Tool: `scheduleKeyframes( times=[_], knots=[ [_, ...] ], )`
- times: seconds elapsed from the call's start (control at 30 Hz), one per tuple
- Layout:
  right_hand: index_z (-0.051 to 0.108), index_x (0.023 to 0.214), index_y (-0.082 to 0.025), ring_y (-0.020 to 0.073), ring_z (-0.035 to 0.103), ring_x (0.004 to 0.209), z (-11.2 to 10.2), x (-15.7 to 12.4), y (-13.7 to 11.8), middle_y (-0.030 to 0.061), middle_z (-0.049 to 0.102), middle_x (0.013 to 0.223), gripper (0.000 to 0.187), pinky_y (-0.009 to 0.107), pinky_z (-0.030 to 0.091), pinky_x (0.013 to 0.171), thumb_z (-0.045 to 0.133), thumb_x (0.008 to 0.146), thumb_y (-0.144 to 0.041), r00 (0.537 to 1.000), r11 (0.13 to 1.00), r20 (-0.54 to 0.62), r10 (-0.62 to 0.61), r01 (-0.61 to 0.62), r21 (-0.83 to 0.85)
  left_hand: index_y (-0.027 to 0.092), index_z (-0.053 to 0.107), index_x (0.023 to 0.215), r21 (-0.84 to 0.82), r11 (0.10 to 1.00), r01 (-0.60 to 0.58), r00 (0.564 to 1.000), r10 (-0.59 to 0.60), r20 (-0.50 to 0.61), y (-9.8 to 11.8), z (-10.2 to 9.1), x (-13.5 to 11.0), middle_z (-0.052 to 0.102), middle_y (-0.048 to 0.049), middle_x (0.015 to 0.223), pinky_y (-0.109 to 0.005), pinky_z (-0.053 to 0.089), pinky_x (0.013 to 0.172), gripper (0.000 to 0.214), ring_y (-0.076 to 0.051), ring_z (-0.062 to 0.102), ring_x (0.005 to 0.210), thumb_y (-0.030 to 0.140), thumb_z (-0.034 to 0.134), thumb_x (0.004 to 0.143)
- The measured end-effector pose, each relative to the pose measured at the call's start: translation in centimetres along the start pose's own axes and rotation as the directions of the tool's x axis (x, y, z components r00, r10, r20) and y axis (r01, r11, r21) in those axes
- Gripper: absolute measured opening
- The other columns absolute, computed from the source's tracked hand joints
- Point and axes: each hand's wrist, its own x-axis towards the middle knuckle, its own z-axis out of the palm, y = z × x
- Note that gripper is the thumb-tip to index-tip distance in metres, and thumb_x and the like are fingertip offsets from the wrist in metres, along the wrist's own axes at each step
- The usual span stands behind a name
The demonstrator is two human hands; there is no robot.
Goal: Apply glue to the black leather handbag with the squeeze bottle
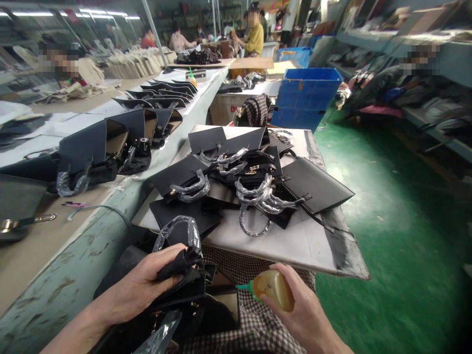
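Observation:
My left hand [162, 273] is closed around gathered black fabric at the top of a black handbag [217, 309] on my lap. Clear plastic wraps the bag's upper handle [180, 228], which arches above my fingers. In my right hand [300, 305] lies a squeeze bottle [275, 290] of amber liquid, its green nozzle pointing left. The nozzle tip is close to the bag's tan-edged opening; whether they touch I cannot tell. Several black bags with plastic-wrapped handles [254, 189] are piled on the white board [309, 241] in front of me.
On the left runs a long bench [96, 216] with more black bags [83, 137] and a second glue-type bottle [192, 77]. Blue crates [309, 98] stand beyond the board. To the right is green floor [372, 221]. A person in yellow [255, 39] and others are at the back.

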Motion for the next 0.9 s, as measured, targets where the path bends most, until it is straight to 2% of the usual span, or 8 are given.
scheduleKeyframes(
  times=[0.2, 0.27, 0.33, 0.43, 0.63, 0.77, 0.9],
  knots=[
    [0.049, 0.139, -0.021, 0.0379, 0.074, 0.114, 0.9, 0.0, 0.3, 0.0221, 0.068, 0.132, 0.050, 0.050, 0.064, 0.089, 0.066, 0.092, -0.024, 0.987, 0.987, 0.027, -0.158, 0.159, -0.040, 0.021, 0.061, 0.097, -0.013, 0.998, -0.057, 0.998, 0.057, -0.006, 0.5, 0.3, 0.0, 0.061, -0.0018, 0.100, -0.025, 0.047, 0.084, 0.024, -0.018, 0.057, 0.091, 0.039, 0.050, 0.107],
    [0.050, 0.137, -0.020, 0.0371, 0.075, 0.110, 0.6, 0.1, 0.0, 0.0216, 0.068, 0.129, 0.049, 0.049, 0.065, 0.085, 0.065, 0.091, -0.022, 0.982, 0.982, 0.047, -0.181, 0.183, -0.039, 0.021, 0.059, 0.096, -0.013, 0.998, -0.057, 0.998, 0.057, 0.011, 0.6, 0.6, -0.2, 0.060, -0.0013, 0.099, -0.025, 0.047, 0.082, 0.021, -0.017, 0.057, 0.090, 0.036, 0.050, 0.107],
    [0.051, 0.134, -0.021, 0.0320, 0.076, 0.101, 0.3, 0.4, -0.4, 0.0169, 0.069, 0.121, 0.045, 0.044, 0.065, 0.080, 0.067, 0.091, -0.022, 0.981, 0.982, 0.067, -0.183, 0.185, -0.025, 0.022, 0.060, 0.097, -0.002, 0.998, -0.069, 0.997, 0.069, 0.028, 0.7, 0.8, -0.4, 0.060, -0.0007, 0.100, -0.025, 0.046, 0.082, 0.018, -0.016, 0.056, 0.090, 0.033, 0.050, 0.107],
    [0.050, 0.132, -0.023, 0.0276, 0.074, 0.096, -0.1, 0.9, -0.9, 0.0123, 0.069, 0.117, 0.043, 0.040, 0.063, 0.080, 0.071, 0.094, -0.027, 0.985, 0.988, 0.073, -0.155, 0.155, 0.001, 0.022, 0.058, 0.100, 0.028, 0.995, -0.094, 0.995, 0.093, 0.038, 0.7, 1.2, -0.7, 0.061, -0.0002, 0.103, -0.025, 0.044, 0.084, 0.018, -0.016, 0.057, 0.092, 0.034, 0.048, 0.108],
    [0.052, 0.131, -0.019, 0.0296, 0.073, 0.103, 0.5, 1.1, -0.8, 0.0158, 0.068, 0.123, 0.042, 0.043, 0.060, 0.086, 0.067, 0.094, -0.030, 0.992, 0.995, 0.096, -0.079, 0.073, 0.069, 0.024, 0.058, 0.105, 0.080, 0.987, -0.141, 0.990, 0.139, 0.031, 0.7, 1.9, -1.4, 0.063, -0.0004, 0.109, -0.023, 0.045, 0.088, 0.020, -0.016, 0.060, 0.097, 0.038, 0.045, 0.110],
    [0.059, 0.124, -0.019, 0.0281, 0.073, 0.093, 0.0, 1.8, -1.4, 0.0108, 0.073, 0.111, 0.038, 0.044, 0.058, 0.084, 0.069, 0.090, -0.035, 0.988, 0.994, 0.152, 0.034, -0.050, 0.102, 0.026, 0.058, 0.111, 0.086, 0.985, -0.147, 0.989, 0.144, 0.042, 1.1, 2.6, -2.2, 0.065, -0.0011, 0.115, -0.022, 0.046, 0.089, 0.012, -0.017, 0.063, 0.103, 0.033, 0.048, 0.109],
    [0.063, 0.117, -0.018, 0.0293, 0.072, 0.085, -1.3, 2.5, -1.9, 0.0082, 0.076, 0.100, 0.040, 0.045, 0.057, 0.080, 0.072, 0.085, -0.040, 0.968, 0.976, 0.196, 0.158, -0.183, 0.121, 0.026, 0.056, 0.103, 0.048, 0.981, -0.188, 0.982, 0.187, 0.039, 1.1, 3.4, -2.9, 0.065, -0.0010, 0.107, -0.021, 0.046, 0.081, 0.011, -0.015, 0.064, 0.093, 0.028, 0.047, 0.109]
  ],
)
